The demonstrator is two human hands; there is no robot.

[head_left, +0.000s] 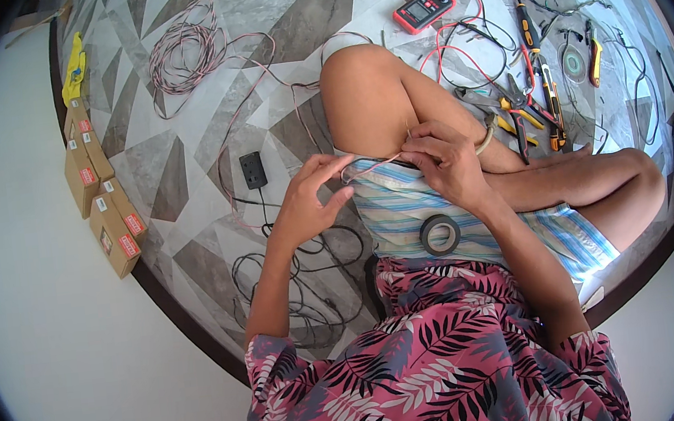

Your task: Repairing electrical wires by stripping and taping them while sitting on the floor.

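A thin pair of wires (373, 165), one dark and one pale pink, stretches between my two hands above my lap. My right hand (449, 164) pinches its right end, and short wire tips stick up above the fingers. My left hand (311, 201) is at the other end, its thumb and fingers apart with the curved wire by the fingertips. Whether it touches the wire I cannot tell. On my striped shorts lies a roll of black tape (440, 235), just below my right hand.
A coil of twisted wire (187, 49) and a black adapter (252, 170) lie on the left floor, above a tangled black cable (291, 285). Far right are a red multimeter (423, 9), pliers (516, 101), a screwdriver (528, 28) and a cutter knife (550, 98). Cardboard boxes (116, 232) line the left wall.
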